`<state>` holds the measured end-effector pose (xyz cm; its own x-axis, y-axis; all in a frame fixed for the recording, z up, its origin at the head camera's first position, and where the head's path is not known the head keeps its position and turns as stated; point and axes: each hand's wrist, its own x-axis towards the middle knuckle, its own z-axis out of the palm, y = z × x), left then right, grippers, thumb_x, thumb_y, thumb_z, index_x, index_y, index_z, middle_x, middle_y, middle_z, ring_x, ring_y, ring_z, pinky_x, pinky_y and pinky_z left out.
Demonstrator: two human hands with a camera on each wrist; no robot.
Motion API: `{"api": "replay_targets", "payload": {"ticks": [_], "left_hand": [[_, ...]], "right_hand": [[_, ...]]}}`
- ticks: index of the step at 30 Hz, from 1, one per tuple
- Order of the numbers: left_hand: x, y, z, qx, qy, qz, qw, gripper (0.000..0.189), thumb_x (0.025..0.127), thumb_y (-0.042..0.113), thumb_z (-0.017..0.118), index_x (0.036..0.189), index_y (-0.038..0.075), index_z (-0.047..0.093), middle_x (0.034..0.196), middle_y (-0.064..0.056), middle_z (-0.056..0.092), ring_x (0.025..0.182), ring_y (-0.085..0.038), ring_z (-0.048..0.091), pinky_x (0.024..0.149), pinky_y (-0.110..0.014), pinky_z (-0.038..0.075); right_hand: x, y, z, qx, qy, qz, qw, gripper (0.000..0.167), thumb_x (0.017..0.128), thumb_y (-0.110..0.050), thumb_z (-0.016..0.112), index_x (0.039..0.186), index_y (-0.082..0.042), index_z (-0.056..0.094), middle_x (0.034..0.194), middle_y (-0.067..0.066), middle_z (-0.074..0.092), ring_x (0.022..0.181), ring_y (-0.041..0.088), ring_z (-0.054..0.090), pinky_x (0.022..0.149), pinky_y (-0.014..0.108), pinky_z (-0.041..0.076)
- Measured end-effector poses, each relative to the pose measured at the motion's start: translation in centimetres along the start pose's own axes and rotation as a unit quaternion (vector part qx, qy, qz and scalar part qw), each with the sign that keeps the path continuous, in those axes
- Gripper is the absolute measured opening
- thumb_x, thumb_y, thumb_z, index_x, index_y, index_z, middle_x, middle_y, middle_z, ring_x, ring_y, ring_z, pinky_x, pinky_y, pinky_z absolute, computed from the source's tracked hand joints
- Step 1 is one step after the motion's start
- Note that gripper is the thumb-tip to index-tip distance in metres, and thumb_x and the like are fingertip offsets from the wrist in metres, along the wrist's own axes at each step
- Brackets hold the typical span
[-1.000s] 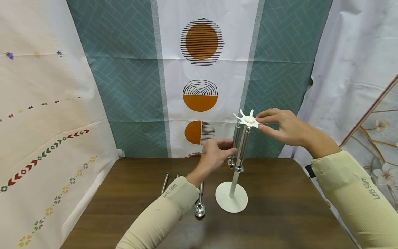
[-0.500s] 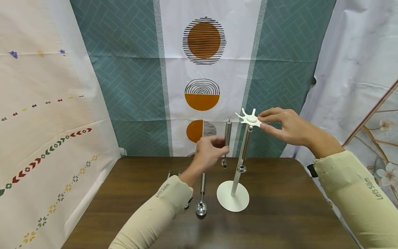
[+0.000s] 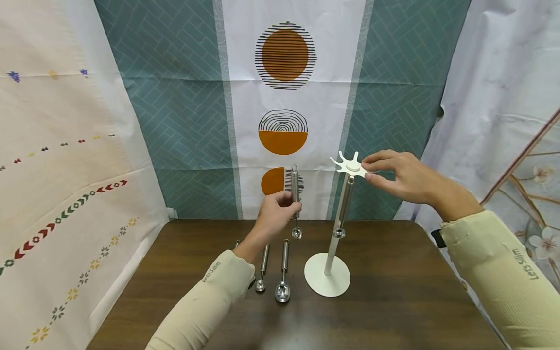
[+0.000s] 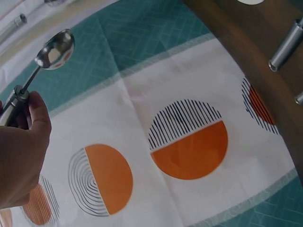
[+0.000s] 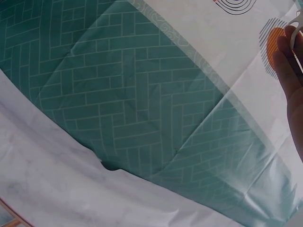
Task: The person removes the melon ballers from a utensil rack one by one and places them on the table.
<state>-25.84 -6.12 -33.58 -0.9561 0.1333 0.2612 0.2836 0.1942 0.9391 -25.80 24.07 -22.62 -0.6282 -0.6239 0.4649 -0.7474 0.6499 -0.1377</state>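
My left hand grips a small metal scoop by its thick handle, left of the white stand. The scoop hangs upright, loop at the top and bowl down; its shiny round bowl shows in the left wrist view. With thumb and fingers, my right hand pinches the edge of the stand's star-shaped top. Another metal scoop hangs from that top, close to the post. The right wrist view shows only part of the right hand at its edge.
On the brown table lie a larger oval-bowled scoop, a small scoop and a handle end partly behind the left arm. Patterned cloths hang at the back and both sides.
My left hand has taken the scoop off the stand's top and carried it left, away from the post. My right hand stays at the stand's top.
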Motion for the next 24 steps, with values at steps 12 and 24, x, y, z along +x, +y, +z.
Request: {"api": "replay_targets", "payload": {"ticks": [12, 24], "left_hand": [[-0.7, -1.3, -2.8, -0.011, -0.014, -0.001, 0.9998, 0.031, 0.094, 0.012, 0.07, 0.121, -0.005, 0.068, 0.102, -0.015, 0.072, 0.099, -0.026, 0.068, 0.092, -0.037, 0.053], [-1.3, -3.0, -3.7, -0.034, 0.067, -0.019, 0.997, 0.026, 0.087, 0.007, 0.078, 0.11, -0.003, 0.074, 0.099, -0.013, 0.074, 0.088, -0.017, 0.071, 0.081, -0.026, 0.056]], "right_hand": [[-0.1, -0.1, 0.0, -0.001, -0.001, 0.002, 1.0, 0.031, 0.097, -0.018, 0.063, 0.12, 0.002, 0.071, 0.123, 0.016, 0.065, 0.111, 0.036, 0.06, 0.084, 0.053, 0.048], [0.0, -0.1, 0.0, -0.002, 0.006, 0.0, 1.0, 0.03, 0.096, -0.017, 0.064, 0.119, 0.001, 0.072, 0.122, 0.014, 0.066, 0.11, 0.034, 0.061, 0.083, 0.051, 0.048]]}}
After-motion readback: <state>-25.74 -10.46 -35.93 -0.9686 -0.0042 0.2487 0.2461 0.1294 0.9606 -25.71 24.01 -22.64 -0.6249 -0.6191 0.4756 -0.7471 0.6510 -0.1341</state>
